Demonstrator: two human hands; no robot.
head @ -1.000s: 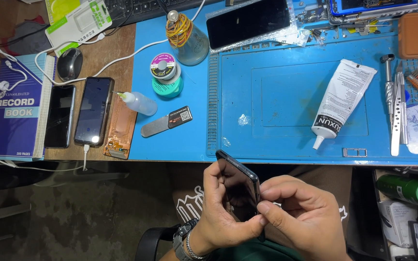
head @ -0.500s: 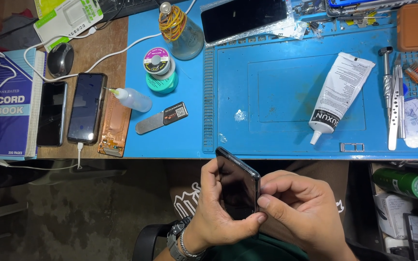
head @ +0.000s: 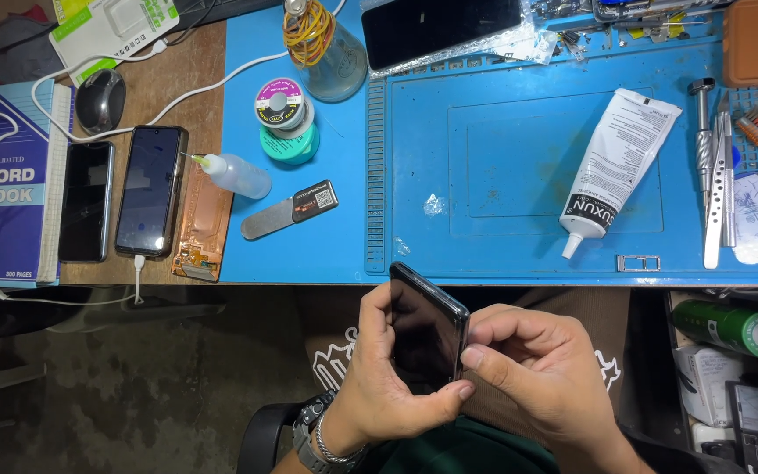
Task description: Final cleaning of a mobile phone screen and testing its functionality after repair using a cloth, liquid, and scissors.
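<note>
Dark phone is held tilted over the lap, just below the blue mat's front edge, gripped by the left hand. Right hand is pinched on its right edge. Since the earlier frames the grip is unchanged; only slight repositioning is noted, so edge work continues.

right thumb seemingly slid up the phone edge.

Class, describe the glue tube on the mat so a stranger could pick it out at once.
Start at the big blue work mat. On its right half, left of the metal tweezers, lies the glue tube, slanted, nozzle toward the mat's near edge. It alone is white with a black band.
</note>
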